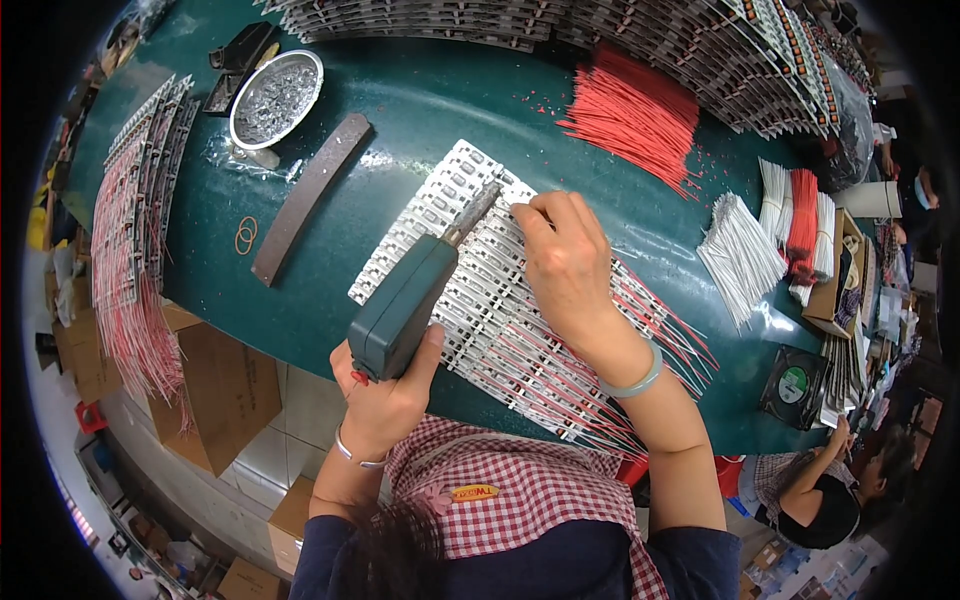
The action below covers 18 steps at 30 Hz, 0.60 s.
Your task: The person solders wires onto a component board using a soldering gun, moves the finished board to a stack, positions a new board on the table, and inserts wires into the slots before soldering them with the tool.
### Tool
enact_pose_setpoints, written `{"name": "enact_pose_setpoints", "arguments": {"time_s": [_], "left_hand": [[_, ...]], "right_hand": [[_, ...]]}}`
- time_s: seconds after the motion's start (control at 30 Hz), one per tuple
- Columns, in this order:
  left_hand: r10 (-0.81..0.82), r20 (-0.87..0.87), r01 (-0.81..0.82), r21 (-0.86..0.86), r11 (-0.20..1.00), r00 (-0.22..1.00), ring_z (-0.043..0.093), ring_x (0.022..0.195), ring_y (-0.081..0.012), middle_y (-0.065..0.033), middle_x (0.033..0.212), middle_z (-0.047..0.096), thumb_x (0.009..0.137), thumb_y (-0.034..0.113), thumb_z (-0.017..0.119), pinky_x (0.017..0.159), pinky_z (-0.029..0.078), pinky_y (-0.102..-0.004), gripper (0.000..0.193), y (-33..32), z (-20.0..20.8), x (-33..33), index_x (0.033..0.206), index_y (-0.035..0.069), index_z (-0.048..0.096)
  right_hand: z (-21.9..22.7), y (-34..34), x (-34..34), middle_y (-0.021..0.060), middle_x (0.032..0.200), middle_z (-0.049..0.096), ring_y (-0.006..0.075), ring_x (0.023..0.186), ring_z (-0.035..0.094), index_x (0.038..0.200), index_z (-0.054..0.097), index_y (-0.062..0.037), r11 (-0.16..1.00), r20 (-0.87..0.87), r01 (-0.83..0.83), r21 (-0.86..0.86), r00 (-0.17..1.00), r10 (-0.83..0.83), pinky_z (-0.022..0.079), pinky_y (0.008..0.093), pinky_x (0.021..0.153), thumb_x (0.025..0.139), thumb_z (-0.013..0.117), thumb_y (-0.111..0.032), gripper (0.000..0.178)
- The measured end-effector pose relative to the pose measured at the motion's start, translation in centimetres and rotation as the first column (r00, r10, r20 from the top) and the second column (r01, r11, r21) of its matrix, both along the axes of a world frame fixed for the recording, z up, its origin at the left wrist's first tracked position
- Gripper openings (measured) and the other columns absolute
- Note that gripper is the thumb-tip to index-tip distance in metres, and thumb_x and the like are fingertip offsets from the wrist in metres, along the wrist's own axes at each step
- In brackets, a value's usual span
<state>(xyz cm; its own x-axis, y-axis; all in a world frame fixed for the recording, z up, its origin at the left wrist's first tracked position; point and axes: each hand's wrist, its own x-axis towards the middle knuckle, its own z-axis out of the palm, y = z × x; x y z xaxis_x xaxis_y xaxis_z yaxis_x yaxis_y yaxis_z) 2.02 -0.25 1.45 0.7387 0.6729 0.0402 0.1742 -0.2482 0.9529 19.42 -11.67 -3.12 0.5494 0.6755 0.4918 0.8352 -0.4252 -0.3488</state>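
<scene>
Head view shows me the left hand [385,400] with its fingers wrapped around the body of a dark green tool [400,305]. From that grip the metal barrel points up and to the right, its tip over rows of white strips [490,300], just beside the fingertips of the right hand [570,260]. Those fingers are bent and drawn together; whether they pinch anything I cannot tell. The strips lie on the green table [430,90], ahead of the left grip and under the right one, with thin red and white leads [525,365] running toward the right forearm. Left of the tool I see a brown bar [312,200], and beyond it a metal bowl [317,82]. Ahead of the right hand lies a red wire pile [635,115]; farther right, a white wire bundle [740,250].
</scene>
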Motion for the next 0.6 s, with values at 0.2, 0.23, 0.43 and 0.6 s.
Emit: {"name": "enact_pose_setpoints", "arguments": {"time_s": [0.2,0.23,0.43,0.6], "left_hand": [[-0.010,0.038,0.010,-0.006,1.000,0.999,0.061,0.063,-0.0126,-0.0072,0.077,0.069,0.080,0.002,0.074,0.061,0.048,-0.0262,0.015,0.1,-0.2,0.5,0.093,-0.003,0.068],[-0.011,0.043,0.011,-0.010,1.000,0.999,0.061,0.064,-0.0126,-0.0072,0.078,0.069,0.080,0.002,0.074,0.061,0.049,-0.0263,0.015,0.1,-0.2,0.5,0.093,-0.003,0.068],[-0.022,0.029,0.022,0.014,1.000,0.999,0.061,0.063,-0.0137,-0.0074,0.077,0.068,0.079,0.003,0.074,0.061,0.049,-0.0277,0.017,0.2,-1.1,0.5,0.094,-0.003,0.068],[-0.014,0.023,0.013,0.013,1.000,1.000,0.061,0.063,-0.0149,-0.0076,0.077,0.068,0.079,0.004,0.074,0.060,0.048,-0.0287,0.018,0.2,-1.6,0.7,0.094,-0.002,0.068]], "right_hand": [[-0.2,-0.2,0.5,0.0077,0.084,0.057,0.0243,0.079,0.056,0.088,0.067,0.0003,0.995,0.031,0.080,0.061,0.996,-0.082,0.049,0.0346,0.066,0.068,0.063,0.004,0.021],[-0.3,-0.2,0.6,0.0077,0.084,0.057,0.0241,0.079,0.056,0.089,0.067,0.0003,0.995,0.027,0.082,0.063,0.996,-0.084,0.049,0.0343,0.065,0.068,0.063,0.004,0.021],[-0.3,-0.1,0.7,0.0078,0.083,0.056,0.0236,0.079,0.056,0.088,0.068,0.0005,0.995,0.023,0.085,0.053,0.996,-0.087,0.049,0.0334,0.063,0.068,0.064,0.005,0.021],[-0.4,0.0,0.8,0.0076,0.083,0.056,0.0234,0.078,0.056,0.088,0.068,0.0006,0.995,0.036,0.087,0.041,0.995,-0.089,0.049,0.0330,0.062,0.068,0.064,0.005,0.021]]}}
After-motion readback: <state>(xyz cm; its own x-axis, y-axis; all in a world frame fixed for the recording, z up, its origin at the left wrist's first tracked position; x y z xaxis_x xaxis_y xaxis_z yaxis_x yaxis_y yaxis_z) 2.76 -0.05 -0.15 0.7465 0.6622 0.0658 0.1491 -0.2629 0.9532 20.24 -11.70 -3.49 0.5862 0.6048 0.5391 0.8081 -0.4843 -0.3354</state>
